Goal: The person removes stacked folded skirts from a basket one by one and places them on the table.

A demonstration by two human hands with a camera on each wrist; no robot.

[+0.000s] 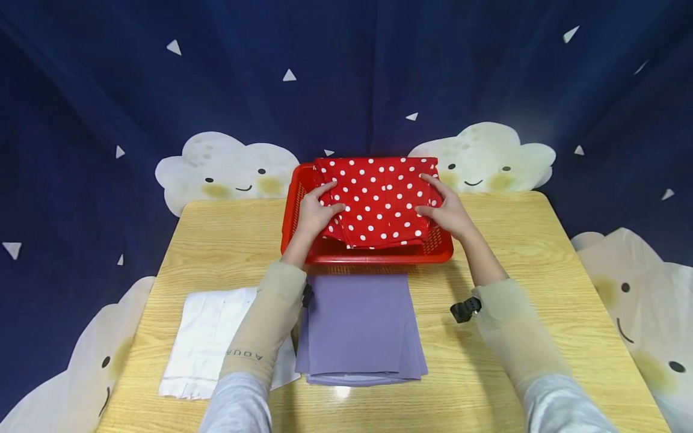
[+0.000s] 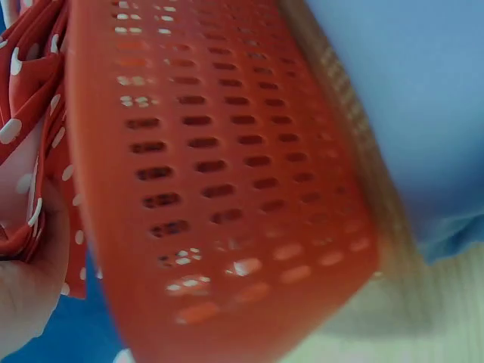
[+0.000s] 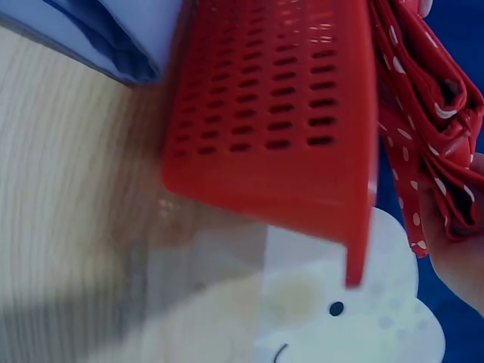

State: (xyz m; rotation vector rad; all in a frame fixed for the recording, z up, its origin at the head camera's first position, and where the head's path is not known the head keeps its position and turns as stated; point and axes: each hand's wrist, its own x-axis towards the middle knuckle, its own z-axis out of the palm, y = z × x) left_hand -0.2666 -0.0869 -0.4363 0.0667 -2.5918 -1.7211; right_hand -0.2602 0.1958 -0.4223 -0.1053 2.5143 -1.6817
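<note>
A folded red cloth with white polka dots is at the red plastic basket, covering most of its opening in the head view. My left hand grips the cloth's left side, thumb and a finger on top. On the right side, my right hand holds it the same way. Both wrist views show the cloth's bunched layers above the basket rim, with part of the left hand and of the right hand against them. The other fingers are hidden by the cloth.
A stack of flat purple cloths lies in front of the basket. To its left is a white cloth, partly under the left forearm. Behind the wooden table hangs a dark blue curtain with clouds and triangles.
</note>
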